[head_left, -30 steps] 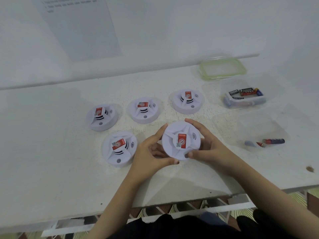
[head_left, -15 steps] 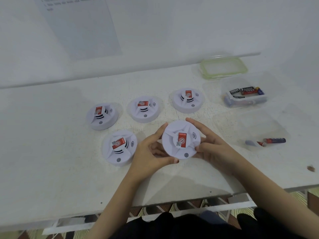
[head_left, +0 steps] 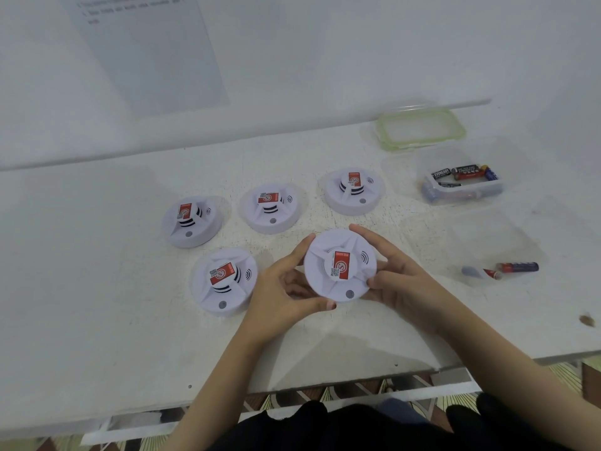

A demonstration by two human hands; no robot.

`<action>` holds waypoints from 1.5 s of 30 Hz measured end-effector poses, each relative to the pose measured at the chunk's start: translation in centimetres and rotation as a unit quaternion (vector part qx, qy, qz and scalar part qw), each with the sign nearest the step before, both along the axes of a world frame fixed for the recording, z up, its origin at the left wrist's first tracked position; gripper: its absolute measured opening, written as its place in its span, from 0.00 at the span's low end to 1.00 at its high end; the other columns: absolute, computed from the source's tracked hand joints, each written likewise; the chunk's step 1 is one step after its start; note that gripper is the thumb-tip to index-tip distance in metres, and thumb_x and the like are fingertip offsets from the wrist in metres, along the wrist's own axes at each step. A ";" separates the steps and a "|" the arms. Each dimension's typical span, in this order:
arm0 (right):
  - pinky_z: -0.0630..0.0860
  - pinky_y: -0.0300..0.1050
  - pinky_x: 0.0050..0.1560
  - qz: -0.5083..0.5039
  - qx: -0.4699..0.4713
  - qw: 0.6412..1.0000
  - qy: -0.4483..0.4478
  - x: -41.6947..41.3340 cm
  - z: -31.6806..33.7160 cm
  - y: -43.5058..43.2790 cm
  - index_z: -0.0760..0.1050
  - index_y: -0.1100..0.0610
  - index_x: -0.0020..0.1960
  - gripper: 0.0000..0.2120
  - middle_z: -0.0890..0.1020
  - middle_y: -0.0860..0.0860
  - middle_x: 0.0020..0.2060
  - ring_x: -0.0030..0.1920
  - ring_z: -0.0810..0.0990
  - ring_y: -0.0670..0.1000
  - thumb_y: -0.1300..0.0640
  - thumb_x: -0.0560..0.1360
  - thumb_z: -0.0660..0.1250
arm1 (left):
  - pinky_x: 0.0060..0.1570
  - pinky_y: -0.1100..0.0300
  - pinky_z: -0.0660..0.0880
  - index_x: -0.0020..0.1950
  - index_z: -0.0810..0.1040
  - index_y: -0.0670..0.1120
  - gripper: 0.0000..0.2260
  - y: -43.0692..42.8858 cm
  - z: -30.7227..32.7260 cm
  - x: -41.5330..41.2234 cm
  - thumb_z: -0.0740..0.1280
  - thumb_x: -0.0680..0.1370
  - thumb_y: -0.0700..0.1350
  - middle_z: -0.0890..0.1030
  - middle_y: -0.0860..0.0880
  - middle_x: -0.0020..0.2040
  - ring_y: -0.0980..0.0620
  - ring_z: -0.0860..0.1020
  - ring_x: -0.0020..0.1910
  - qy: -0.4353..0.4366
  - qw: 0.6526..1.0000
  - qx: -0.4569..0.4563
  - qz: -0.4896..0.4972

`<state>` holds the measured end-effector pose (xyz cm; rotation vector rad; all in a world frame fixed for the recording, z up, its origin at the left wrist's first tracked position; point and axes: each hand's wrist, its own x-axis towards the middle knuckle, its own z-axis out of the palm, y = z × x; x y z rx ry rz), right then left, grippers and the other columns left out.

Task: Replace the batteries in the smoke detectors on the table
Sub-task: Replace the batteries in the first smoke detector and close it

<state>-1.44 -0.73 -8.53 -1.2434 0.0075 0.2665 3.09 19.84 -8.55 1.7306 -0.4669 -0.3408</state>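
Note:
I hold a round white smoke detector (head_left: 340, 266) with a red label, lifted slightly above the white table (head_left: 97, 304). My left hand (head_left: 283, 288) grips its left and lower rim; my right hand (head_left: 396, 278) grips its right rim. Another detector (head_left: 224, 281) lies just left of my left hand. Three more stand in a row behind: left detector (head_left: 192, 221), middle detector (head_left: 271, 208), right detector (head_left: 353, 190). All face up with red labels.
A clear tub (head_left: 461, 183) of batteries sits at the right rear, its green-rimmed lid (head_left: 421, 128) behind it. A second clear container (head_left: 471, 242) holds two loose batteries (head_left: 500, 270). The table's front edge runs below my forearms. A wall with a paper sheet stands behind.
The detector in my hands has turned clockwise: its small grey button has shifted along the lower rim and my right fingers have regripped. The other detectors have not moved.

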 end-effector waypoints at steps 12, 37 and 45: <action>0.78 0.51 0.55 -0.015 -0.005 1.000 -0.004 -0.3 0.2 0.2 0.66 0.47 0.69 0.31 0.80 0.55 0.60 0.58 0.79 0.58 0.67 0.69 0.60 | 0.45 0.63 0.79 0.68 0.66 0.62 0.40 -0.1 0.1 0.0 0.78 0.65 0.33 0.82 0.58 0.54 0.53 0.83 0.49 -0.009 1.000 0.003 -0.008; 0.76 0.55 0.58 -0.025 -0.021 0.999 -0.002 -0.4 0.1 0.2 0.67 0.46 0.69 0.31 0.80 0.53 0.60 0.59 0.79 0.58 0.66 0.69 0.60 | 0.44 0.61 0.79 0.73 0.67 0.51 0.40 0.0 -0.9 0.2 0.79 0.65 0.35 0.81 0.51 0.59 0.51 0.82 0.50 -0.007 1.000 0.015 -0.001; 0.75 0.56 0.60 -0.024 -0.029 0.999 -0.010 -0.5 0.2 0.3 0.65 0.46 0.70 0.31 0.79 0.50 0.61 0.60 0.78 0.56 0.66 0.70 0.60 | 0.46 0.58 0.80 0.73 0.67 0.53 0.40 0.2 -1.1 0.3 0.79 0.65 0.37 0.81 0.51 0.58 0.49 0.82 0.51 -0.012 1.000 0.020 -0.007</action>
